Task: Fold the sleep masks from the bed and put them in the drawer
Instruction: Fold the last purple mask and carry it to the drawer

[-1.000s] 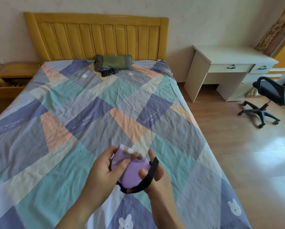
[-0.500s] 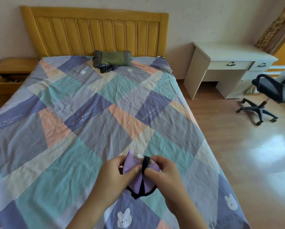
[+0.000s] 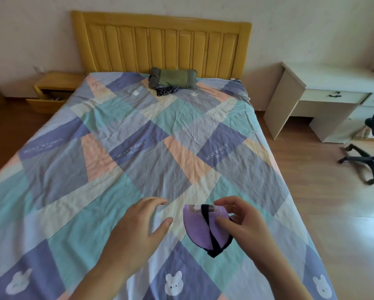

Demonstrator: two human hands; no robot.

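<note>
A purple sleep mask (image 3: 198, 229), folded in half with its black strap wrapped across it, is pinched at its right edge by my right hand (image 3: 244, 226) over the near part of the bed (image 3: 138, 161). My left hand (image 3: 138, 230) hovers just left of the mask, fingers spread, holding nothing. A dark patterned sleep mask (image 3: 166, 91) lies far up the bed, half under a green pillow (image 3: 173, 78). The wooden nightstand (image 3: 53, 87) at the bed's far left has its drawer (image 3: 45, 101) pulled open.
A yellow headboard (image 3: 160, 44) stands against the wall. A white desk (image 3: 329, 92) and a black swivel chair (image 3: 370, 146) occupy the right side. Wooden floor runs along both sides of the bed.
My left hand has let go of the folded purple mask and moved left, fingers spread. My right hand keeps hold of it. The view has shifted right, bringing the nightstand further in.
</note>
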